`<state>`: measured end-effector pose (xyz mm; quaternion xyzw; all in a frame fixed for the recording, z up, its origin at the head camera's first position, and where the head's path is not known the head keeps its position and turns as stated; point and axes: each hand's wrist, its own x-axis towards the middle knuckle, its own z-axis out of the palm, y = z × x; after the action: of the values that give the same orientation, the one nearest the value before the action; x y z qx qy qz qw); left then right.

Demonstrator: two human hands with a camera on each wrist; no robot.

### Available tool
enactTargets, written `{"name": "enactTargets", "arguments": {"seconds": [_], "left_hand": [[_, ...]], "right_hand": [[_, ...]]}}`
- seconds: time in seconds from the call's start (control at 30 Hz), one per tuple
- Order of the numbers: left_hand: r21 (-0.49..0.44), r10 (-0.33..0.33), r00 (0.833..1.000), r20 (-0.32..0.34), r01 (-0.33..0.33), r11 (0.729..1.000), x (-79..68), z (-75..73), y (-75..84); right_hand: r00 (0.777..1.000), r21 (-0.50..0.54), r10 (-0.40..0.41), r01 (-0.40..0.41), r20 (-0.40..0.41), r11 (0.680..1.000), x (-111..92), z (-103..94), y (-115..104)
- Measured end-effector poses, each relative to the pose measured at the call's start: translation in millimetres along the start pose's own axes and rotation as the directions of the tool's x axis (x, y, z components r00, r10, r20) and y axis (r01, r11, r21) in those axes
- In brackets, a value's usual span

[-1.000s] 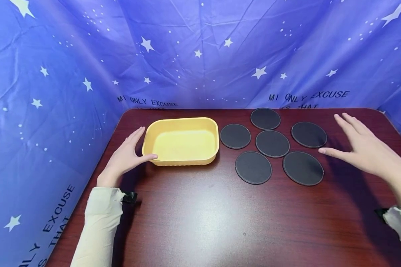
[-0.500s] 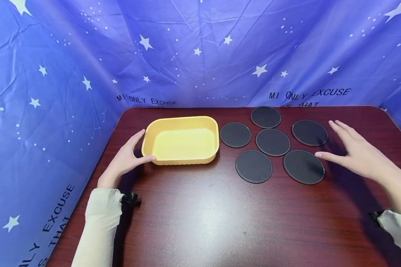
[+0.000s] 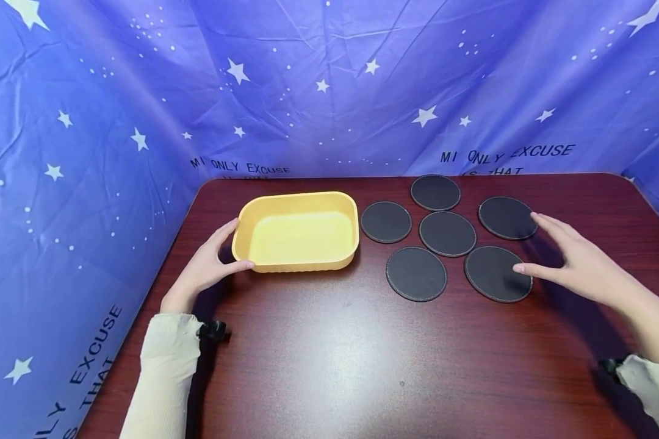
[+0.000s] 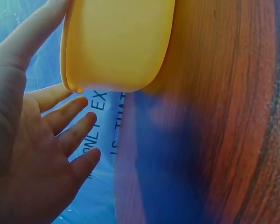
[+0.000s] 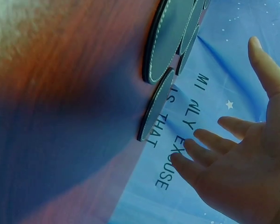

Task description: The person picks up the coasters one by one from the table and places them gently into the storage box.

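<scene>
A yellow rectangular plastic bin (image 3: 302, 235) stands on the table with nothing inside. At its left end is my left hand (image 3: 205, 265), thumb at the near corner of the rim and index finger by the far side. In the left wrist view that hand's other fingers (image 4: 67, 114) are spread loosely below the bin's end. My right hand (image 3: 587, 262) hovers at the right side of several round black coasters with stitched edges. Its thumb overlaps the near right coaster (image 3: 496, 274), and its fingertips overlap the edge of the far right coaster (image 3: 505, 217). The right wrist view shows its palm bare.
The other coasters lie flat right of the bin: the middle coaster (image 3: 447, 234), the back coaster (image 3: 435, 192), the left coaster (image 3: 386, 222) and the front coaster (image 3: 416, 274). A blue star-printed cloth (image 3: 329, 122) hangs behind the reddish-brown table (image 3: 329, 353).
My right hand has moved left and lower, toward the right-hand coasters. The left hand has stayed by the bin with a slight shift. Bin and coasters have not moved.
</scene>
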<state>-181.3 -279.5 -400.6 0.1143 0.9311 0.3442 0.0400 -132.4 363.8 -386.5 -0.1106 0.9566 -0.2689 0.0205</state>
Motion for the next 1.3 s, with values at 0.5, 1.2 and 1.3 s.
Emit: {"name": "enactTargets", "arguments": {"seconds": [0.5, 1.2, 1.3], "left_hand": [[-0.024, -0.026, 1.000, 0.014, 0.026, 0.999, 0.0, -0.6, -5.2], [-0.060, -0.046, 0.999, 0.026, 0.048, 0.997, 0.5, 0.7, -6.1], [-0.063, -0.047, 0.999, 0.025, 0.048, 0.997, 0.1, 1.0, -6.6]], "right_hand": [[0.998, 0.200, -0.012, -0.001, 0.062, 0.980, -11.3, 15.0, 12.4], [0.983, 0.669, 0.051, -0.156, 0.175, 0.726, -15.4, 15.8, 25.5], [0.986, 0.652, 0.054, -0.146, 0.158, 0.744, -14.8, 17.8, 25.4]]}}
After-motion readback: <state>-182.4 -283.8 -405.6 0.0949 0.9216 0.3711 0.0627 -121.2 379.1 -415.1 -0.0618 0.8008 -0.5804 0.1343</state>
